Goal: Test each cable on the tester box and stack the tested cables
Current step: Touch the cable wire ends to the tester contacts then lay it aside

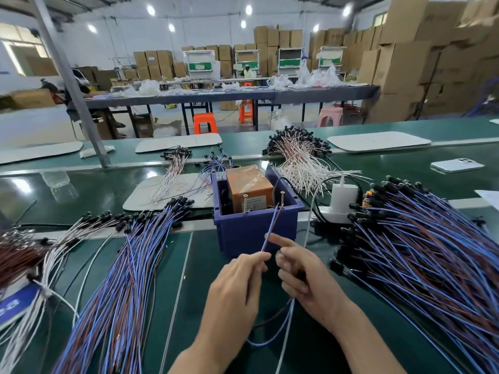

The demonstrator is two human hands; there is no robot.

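Pinching a blue-and-brown cable [270, 228] between thumb and forefinger, the left hand [237, 287] holds its tips by a screw [282, 198] on the purple tester box [243, 238]; the right hand [302, 276] grips the cable's lower run, forefinger out.

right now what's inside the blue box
An orange block wrapped in clear tape fills most of the blue box, with two screws upright at its front wall and a black wire dropping in. The block hides the floor.

Nothing is legible. The paper label [255, 202] on the orange block [248, 182] in the tester box [251, 230] carries print too small to read; the blue tag [16, 303] at the left edge shows white characters, blurred and cut off.
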